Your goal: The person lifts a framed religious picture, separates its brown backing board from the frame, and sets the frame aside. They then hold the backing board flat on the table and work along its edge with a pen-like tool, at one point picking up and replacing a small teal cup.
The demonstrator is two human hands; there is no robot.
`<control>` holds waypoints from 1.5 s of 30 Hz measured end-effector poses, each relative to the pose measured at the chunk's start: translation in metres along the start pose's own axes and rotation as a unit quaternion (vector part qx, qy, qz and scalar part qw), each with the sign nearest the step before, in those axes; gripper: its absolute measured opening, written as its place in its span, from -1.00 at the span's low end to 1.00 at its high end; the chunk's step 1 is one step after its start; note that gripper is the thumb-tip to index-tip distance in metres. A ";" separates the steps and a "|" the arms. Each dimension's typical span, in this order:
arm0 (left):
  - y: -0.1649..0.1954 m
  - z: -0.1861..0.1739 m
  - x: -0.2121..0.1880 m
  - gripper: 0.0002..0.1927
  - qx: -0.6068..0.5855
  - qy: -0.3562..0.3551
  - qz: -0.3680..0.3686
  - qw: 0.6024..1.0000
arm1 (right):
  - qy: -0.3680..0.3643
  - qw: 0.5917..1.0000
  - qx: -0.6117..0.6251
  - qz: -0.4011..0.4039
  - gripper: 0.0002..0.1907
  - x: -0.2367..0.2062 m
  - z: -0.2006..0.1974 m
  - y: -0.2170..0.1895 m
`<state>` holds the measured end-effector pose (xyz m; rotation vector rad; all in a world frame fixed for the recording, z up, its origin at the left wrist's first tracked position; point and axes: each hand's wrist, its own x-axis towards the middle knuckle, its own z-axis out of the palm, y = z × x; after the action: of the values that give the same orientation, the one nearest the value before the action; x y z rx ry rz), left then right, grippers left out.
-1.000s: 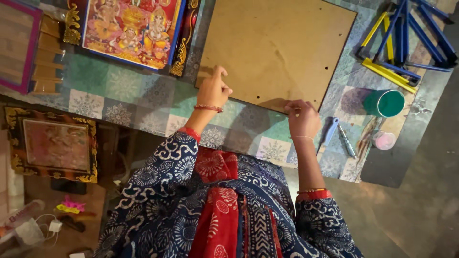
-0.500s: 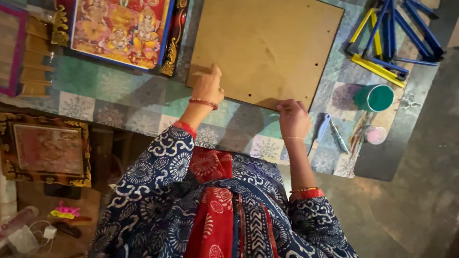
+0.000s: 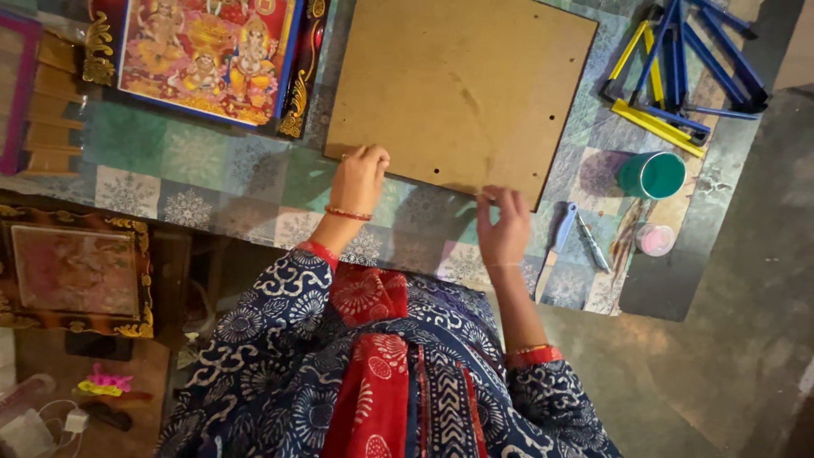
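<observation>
A large brown hardboard sheet (image 3: 462,85) lies flat on a table covered with a patterned cloth (image 3: 170,170). My left hand (image 3: 360,176) rests on the board's near edge, with its fingers curled over it. My right hand (image 3: 502,225) pinches the same edge near the board's right corner. Small holes dot the board close to that edge.
A framed colourful picture (image 3: 208,55) lies left of the board. Blue and yellow frame strips (image 3: 678,68) are piled at the far right. Closer in are a green cup (image 3: 651,174), a small pink lid (image 3: 655,239), a blue-handled tool (image 3: 555,246) and a screwdriver (image 3: 592,244). A gilt framed picture (image 3: 76,270) sits low at the left.
Both hands stay at the board's near edge. My right hand has opened from a fist into a pinch on the edge, and my left has shifted slightly along it.
</observation>
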<state>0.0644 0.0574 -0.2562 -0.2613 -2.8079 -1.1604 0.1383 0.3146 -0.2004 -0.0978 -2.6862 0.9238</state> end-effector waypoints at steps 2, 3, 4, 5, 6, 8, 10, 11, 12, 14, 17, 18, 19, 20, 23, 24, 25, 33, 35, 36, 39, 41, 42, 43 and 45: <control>-0.002 -0.003 0.001 -0.95 -0.054 0.016 -0.014 0.998 | -0.075 0.996 0.040 0.030 -0.87 -0.010 0.003 -0.009; -0.004 -0.004 0.003 -0.95 -0.088 0.015 -0.038 0.995 | -0.112 0.991 0.059 0.045 -0.86 -0.013 0.006 -0.014; -0.005 -0.005 0.004 -0.95 -0.121 0.013 -0.063 0.991 | -0.114 0.991 0.065 0.017 -0.87 -0.016 0.010 -0.018; -0.007 -0.007 0.004 -0.94 -0.130 0.019 -0.070 0.989 | -0.117 0.991 0.071 -0.011 -0.87 -0.018 0.014 -0.023; -0.008 -0.010 0.004 -0.93 -0.138 0.024 -0.076 0.987 | -0.118 0.989 0.076 -0.038 -0.88 -0.019 0.018 -0.028; -0.009 -0.011 0.004 -0.91 -0.146 0.028 -0.085 0.985 | -0.105 0.990 0.069 -0.071 -0.91 -0.007 0.030 -0.032; -0.009 -0.013 0.002 -0.91 -0.143 0.026 -0.094 0.985 | -0.119 0.987 0.067 -0.082 -0.90 0.009 0.045 -0.037; -0.009 -0.013 0.002 -0.90 -0.144 0.031 -0.093 0.985 | -0.137 0.985 0.068 -0.077 -0.87 0.018 0.054 -0.040; -0.009 -0.013 0.002 -0.90 -0.146 0.036 -0.092 0.984 | -0.157 0.983 0.069 -0.073 -0.85 0.026 0.063 -0.045; -0.010 -0.012 0.002 -0.88 -0.149 0.040 -0.093 0.984 | -0.161 0.977 0.065 -0.123 -0.81 0.038 0.080 -0.056; -0.013 -0.011 0.003 -0.86 -0.136 0.043 -0.084 0.986 | -0.162 0.971 0.036 -0.174 -0.80 0.052 0.099 -0.072; -0.015 -0.010 0.003 -0.86 -0.119 0.048 -0.075 0.989 | -0.162 0.969 0.023 -0.186 -0.79 0.055 0.102 -0.075; -0.016 -0.010 0.003 -0.86 -0.101 0.053 -0.067 0.991 | -0.166 0.968 0.013 -0.187 -0.78 0.056 0.104 -0.077; -0.018 -0.009 0.003 -0.85 -0.093 0.063 -0.052 0.992 | -0.169 0.967 0.005 -0.188 -0.76 0.057 0.106 -0.079; -0.019 -0.008 0.004 -0.84 -0.077 0.070 -0.037 0.994 | -0.161 0.965 -0.008 -0.207 -0.73 0.056 0.109 -0.080; -0.019 -0.009 0.004 -0.85 -0.079 0.057 -0.053 0.994 | -0.156 0.964 -0.011 -0.214 -0.71 0.054 0.108 -0.080; -0.019 -0.009 0.005 -0.85 -0.080 0.045 -0.066 0.994 | -0.146 0.964 -0.012 -0.222 -0.70 0.053 0.108 -0.079; -0.014 -0.014 0.005 -0.88 -0.131 0.051 -0.077 0.987 | -0.146 0.976 0.139 -0.083 -0.93 0.063 0.108 -0.073; -0.013 -0.016 0.005 -0.88 -0.134 0.053 -0.083 0.986 | -0.159 0.975 0.139 -0.077 -0.94 0.063 0.107 -0.073; -0.012 -0.017 0.005 -0.88 -0.132 0.055 -0.083 0.986 | -0.163 0.974 0.139 -0.073 -0.95 0.063 0.106 -0.075; -0.009 -0.021 0.008 -0.88 -0.117 0.058 -0.073 0.989 | -0.189 0.969 0.094 -0.125 -0.92 0.064 0.105 -0.082; -0.006 -0.025 0.009 -0.88 -0.115 0.050 -0.086 0.988 | -0.174 0.970 0.095 -0.141 -0.94 0.065 0.104 -0.088; -0.005 -0.027 0.010 -0.87 -0.120 0.042 -0.104 0.986 | -0.165 0.970 0.095 -0.149 -0.95 0.066 0.104 -0.091; -0.003 -0.028 0.010 -0.87 -0.126 0.032 -0.123 0.984 | -0.165 0.972 0.089 -0.143 -0.95 0.066 0.103 -0.092; -0.002 -0.030 0.011 -0.85 -0.137 0.039 -0.121 0.982 | -0.162 0.975 0.077 -0.127 -0.94 0.066 0.102 -0.094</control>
<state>0.0541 0.0364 -0.2350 0.1116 -2.6625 -1.5748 0.0478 0.1899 -0.2025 0.4581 -2.8095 1.1422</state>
